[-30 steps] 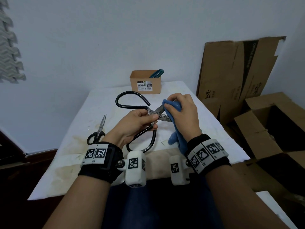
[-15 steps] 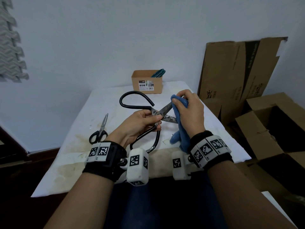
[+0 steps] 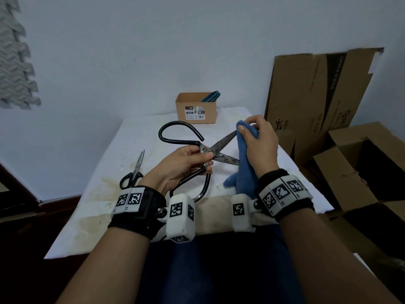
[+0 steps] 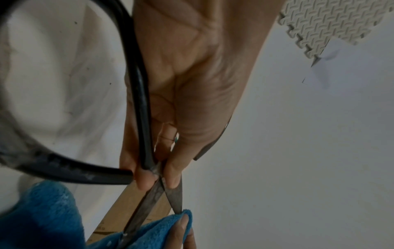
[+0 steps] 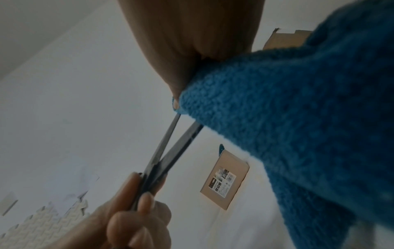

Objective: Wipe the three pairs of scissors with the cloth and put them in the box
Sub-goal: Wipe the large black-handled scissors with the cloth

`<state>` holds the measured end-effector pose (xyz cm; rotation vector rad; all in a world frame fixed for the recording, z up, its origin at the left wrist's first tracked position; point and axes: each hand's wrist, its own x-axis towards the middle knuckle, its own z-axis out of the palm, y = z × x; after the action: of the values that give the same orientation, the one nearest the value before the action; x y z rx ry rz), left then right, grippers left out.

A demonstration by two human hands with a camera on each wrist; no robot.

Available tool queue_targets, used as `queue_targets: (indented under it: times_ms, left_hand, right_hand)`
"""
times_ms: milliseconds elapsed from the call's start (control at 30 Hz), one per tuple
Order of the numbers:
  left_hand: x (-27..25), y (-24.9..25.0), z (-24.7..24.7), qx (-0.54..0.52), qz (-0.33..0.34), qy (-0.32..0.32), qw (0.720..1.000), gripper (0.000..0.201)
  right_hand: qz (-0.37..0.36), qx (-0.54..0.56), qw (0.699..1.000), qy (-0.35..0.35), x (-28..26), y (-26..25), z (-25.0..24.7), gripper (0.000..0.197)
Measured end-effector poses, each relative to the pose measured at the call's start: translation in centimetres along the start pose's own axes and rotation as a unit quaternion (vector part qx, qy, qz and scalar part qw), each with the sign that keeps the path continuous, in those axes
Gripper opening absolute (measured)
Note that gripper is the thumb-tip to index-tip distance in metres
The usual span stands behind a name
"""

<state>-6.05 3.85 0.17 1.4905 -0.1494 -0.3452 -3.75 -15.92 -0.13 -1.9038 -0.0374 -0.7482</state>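
My left hand (image 3: 186, 161) pinches the large black-handled scissors (image 3: 221, 145) at the pivot, blades spread apart above the table. My right hand (image 3: 256, 141) grips the blue cloth (image 3: 245, 170) and pinches it around the tip of the upper blade. The left wrist view shows the blades (image 4: 157, 198) running into the cloth (image 4: 42, 219); the right wrist view shows the cloth (image 5: 298, 134) over the blade tips (image 5: 170, 134). Small black-handled scissors (image 3: 133, 172) lie on the table at the left. The small brown box (image 3: 196, 110) at the far edge holds teal-handled scissors (image 3: 211, 96).
The white-covered table (image 3: 105, 194) has yellowish stains near its front left. Flattened cardboard (image 3: 317, 95) leans on the wall at the right, with open cardboard boxes (image 3: 361, 167) on the floor beside the table. A grey foam mat (image 3: 15, 62) hangs at the left wall.
My right hand has slid the cloth outward along the upper blade, from near the pivot to the tip. The left hand keeps its hold at the pivot.
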Motion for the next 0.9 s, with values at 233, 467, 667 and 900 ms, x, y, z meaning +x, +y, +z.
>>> queue_targets:
  times_ms: [233,467,667,900]
  left_hand:
    - [-0.1,0.8,-0.8,-0.005,0.006,0.017,1.0,0.004]
    - [0.6,3.5,-2.5,0.232,0.118,0.153,0.953,0.013]
    - [1.5,5.0,-3.1,0.549,0.184,0.263,0.771,0.012]
    - [2.5,3.3,-2.7,0.62,0.275,0.251,0.69,0.019]
  right_hand:
    - [0.055,0.028,0.998,0.003,0.2,0.7,-0.5,0.009]
    - [0.075,0.086,0.993,-0.015,-0.2,-0.1,-0.5,0.016]
    - [0.074,0.101,0.991,-0.046,-0.8,-0.3,-0.1,0.015]
    - [0.102,0.085,0.979,-0.154,-0.9,-0.8,0.5,0.033]
